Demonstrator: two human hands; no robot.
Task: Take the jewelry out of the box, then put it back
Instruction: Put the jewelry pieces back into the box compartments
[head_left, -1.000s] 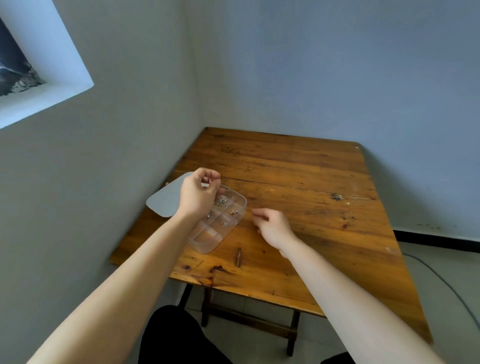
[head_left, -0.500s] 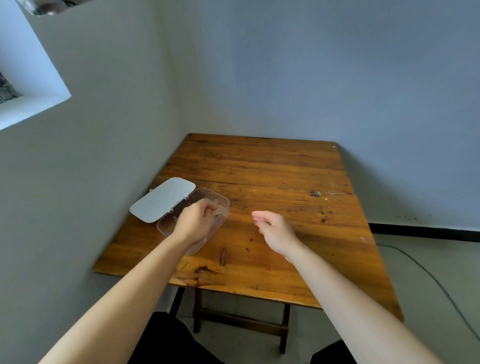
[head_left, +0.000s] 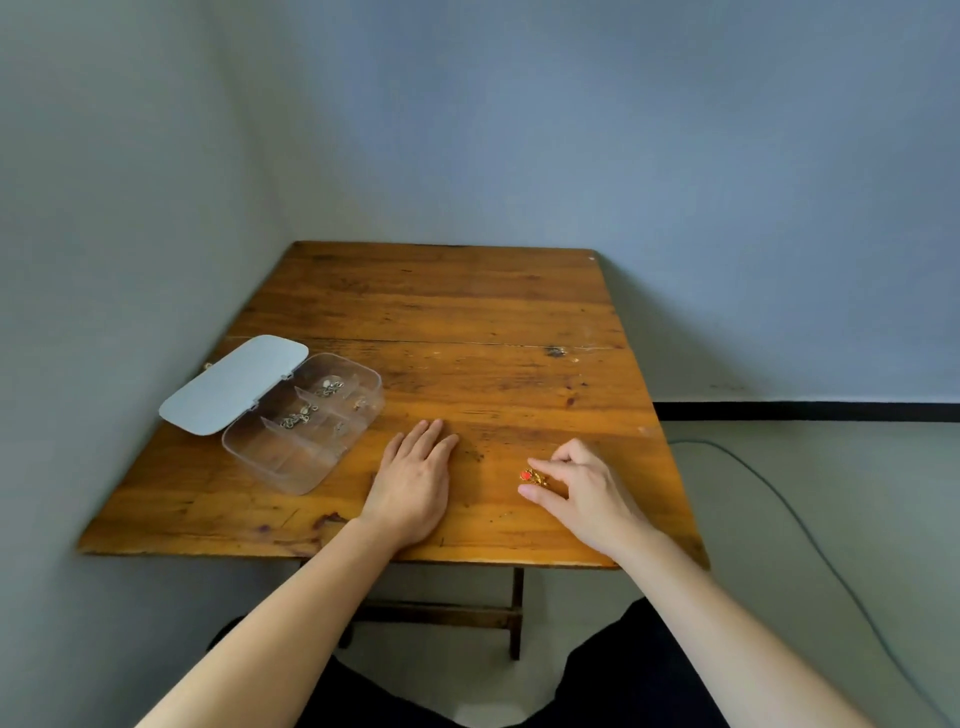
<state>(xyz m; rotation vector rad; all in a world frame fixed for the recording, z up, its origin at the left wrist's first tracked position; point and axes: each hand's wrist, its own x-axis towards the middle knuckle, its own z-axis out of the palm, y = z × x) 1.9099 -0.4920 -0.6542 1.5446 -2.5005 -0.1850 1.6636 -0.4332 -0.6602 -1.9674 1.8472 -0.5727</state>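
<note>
Right hand (head_left: 582, 493) pinches a gold-and-red piece (head_left: 534, 478) well right of the open box (head_left: 306, 421), left hand (head_left: 413, 478) flat and empty between; risk: loose pinch drops it off the table (head_left: 467, 322) edge.

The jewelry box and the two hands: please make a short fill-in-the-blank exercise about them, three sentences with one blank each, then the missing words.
1. The lid of the clear jewelry box is ____.
2. The left hand lies ____ on the wooden table, beside the box.
3. The right hand pinches a gold piece with a ____ stone.

Missing words: open; flat; red
</note>
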